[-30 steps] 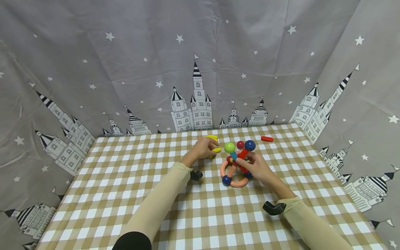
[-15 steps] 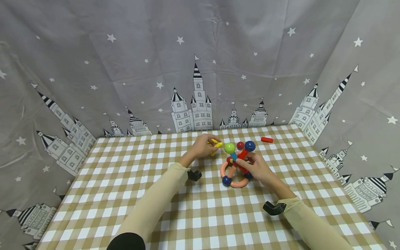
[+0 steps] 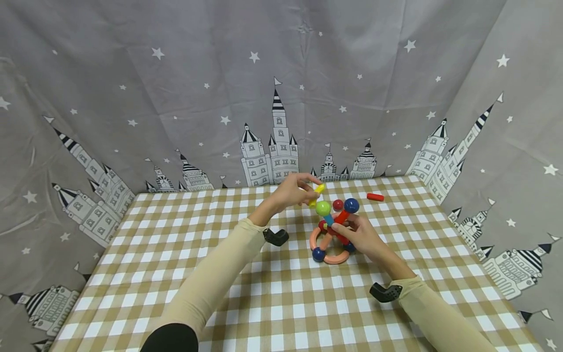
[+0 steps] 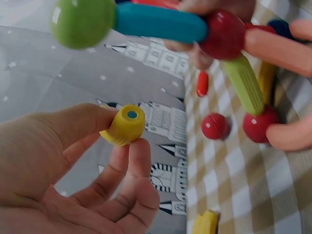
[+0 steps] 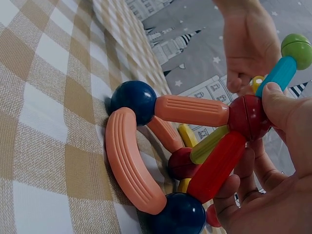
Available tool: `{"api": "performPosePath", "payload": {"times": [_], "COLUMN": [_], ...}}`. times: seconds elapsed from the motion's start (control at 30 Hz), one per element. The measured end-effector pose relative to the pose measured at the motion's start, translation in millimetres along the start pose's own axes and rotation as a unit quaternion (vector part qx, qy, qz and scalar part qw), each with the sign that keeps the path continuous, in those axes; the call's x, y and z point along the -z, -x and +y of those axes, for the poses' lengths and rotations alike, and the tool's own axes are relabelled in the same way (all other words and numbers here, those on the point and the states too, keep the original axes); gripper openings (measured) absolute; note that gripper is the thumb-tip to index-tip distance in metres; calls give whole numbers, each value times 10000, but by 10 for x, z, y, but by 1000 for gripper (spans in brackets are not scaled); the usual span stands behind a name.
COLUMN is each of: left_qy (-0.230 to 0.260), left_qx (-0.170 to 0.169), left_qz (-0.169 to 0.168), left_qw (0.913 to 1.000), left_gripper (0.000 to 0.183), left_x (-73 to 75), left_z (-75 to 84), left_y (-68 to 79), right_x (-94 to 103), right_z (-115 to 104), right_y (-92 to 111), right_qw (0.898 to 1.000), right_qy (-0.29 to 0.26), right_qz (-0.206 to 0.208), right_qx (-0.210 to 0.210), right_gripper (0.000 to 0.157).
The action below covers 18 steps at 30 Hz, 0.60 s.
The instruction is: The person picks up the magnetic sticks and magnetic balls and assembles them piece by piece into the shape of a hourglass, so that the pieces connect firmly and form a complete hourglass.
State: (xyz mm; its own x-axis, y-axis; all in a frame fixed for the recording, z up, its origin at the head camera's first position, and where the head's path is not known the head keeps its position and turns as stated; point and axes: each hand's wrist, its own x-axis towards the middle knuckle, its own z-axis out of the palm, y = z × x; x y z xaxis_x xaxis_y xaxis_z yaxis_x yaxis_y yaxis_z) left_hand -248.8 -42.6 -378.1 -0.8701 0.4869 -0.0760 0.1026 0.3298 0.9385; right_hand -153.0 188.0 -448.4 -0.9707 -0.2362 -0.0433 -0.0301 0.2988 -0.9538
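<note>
My left hand [image 3: 291,191] pinches a yellow magnetic rod [image 3: 320,188] between thumb and fingers, beside the green ball [image 3: 323,208] of a magnetic ball-and-rod structure. In the left wrist view the rod [image 4: 126,126] points its round end, with a small teal magnet, at the camera. My right hand [image 3: 364,235] grips the structure at its upper red ball [image 5: 247,117] and red rod [image 5: 217,166]. A blue rod [image 4: 161,22] carries the green ball on top. Curved orange rods [image 5: 130,158] and dark blue balls [image 5: 133,102] form its base on the tablecloth.
Behind the structure lie a loose red ball [image 3: 337,205] and, farther right, a red rod [image 3: 375,197]. Yellow pieces [image 4: 206,223] rest on the checkered tablecloth [image 3: 176,254]. A grey curtain [image 3: 198,98] with castles stands behind the table.
My left hand has picked the yellow rod up from the tablecloth and carried it up and right, close to the green ball. My right hand has stayed on the structure.
</note>
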Motion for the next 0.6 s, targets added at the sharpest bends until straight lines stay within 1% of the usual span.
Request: {"api": "performPosePath", "payload": {"times": [0.2, 0.43, 0.6], "left_qy": [327, 637, 728], "left_qx": [372, 605, 718], "left_qz": [61, 104, -21], "left_qw": [9988, 9961, 9948], "left_gripper": [33, 34, 32], "left_x": [-15, -34, -44], "left_z": [131, 242, 299], "left_y": [19, 47, 81], "right_x": [4, 4, 9], "right_z": [17, 30, 31], "right_y": [-4, -16, -21], "right_qw": [9999, 9997, 9997], "right_qy": [2, -44, -69], "right_qz": [-30, -81, -97], "right_qx": [123, 219, 227], "right_gripper": [43, 42, 43]}}
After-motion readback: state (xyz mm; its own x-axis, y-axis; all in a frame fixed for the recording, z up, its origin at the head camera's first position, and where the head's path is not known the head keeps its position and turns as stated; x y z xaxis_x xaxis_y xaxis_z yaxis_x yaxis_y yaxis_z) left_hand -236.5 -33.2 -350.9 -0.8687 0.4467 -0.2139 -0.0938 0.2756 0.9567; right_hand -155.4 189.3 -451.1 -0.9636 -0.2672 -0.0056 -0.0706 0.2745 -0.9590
